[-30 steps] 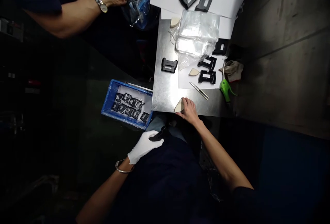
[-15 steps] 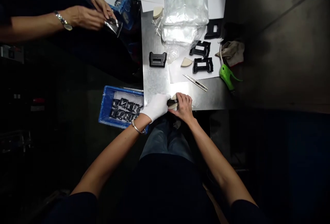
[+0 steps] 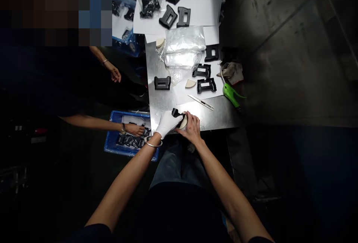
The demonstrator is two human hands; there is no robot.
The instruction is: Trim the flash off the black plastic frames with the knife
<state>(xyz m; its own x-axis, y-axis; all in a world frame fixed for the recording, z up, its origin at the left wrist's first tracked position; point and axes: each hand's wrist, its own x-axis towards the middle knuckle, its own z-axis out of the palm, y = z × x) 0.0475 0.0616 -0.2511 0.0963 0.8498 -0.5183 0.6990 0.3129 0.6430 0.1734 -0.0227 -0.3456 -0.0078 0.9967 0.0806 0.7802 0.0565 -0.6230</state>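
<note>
My left hand [image 3: 165, 124], in a white glove, is closed around a black plastic frame part [image 3: 175, 112] at the table's near edge. One end of the part sticks up past the fingers, tilted. My bare right hand [image 3: 191, 127] grips a round-edged beige pad [image 3: 184, 122] and presses it against the part. The fingers hide much of both. Beyond them lies a slim utility knife [image 3: 200, 102]. A similar black frame part [image 3: 162, 83] rests farther off on the bare metal.
A co-worker's hand [image 3: 134, 129] reaches into the blue bin [image 3: 107, 138] of bagged black parts on the left. On the metal table [image 3: 156, 103] are clear plastic bags [image 3: 184, 43], a beige wedge [image 3: 190, 83], a green air gun [image 3: 231, 94] and a rag [image 3: 234, 72]. Another blue bin [image 3: 131, 50] stands behind.
The black part in my left hand has turned and now sticks up above the fingers. The co-worker's hand has moved from holding a bagged part to inside the near blue bin. The view has shifted.
</note>
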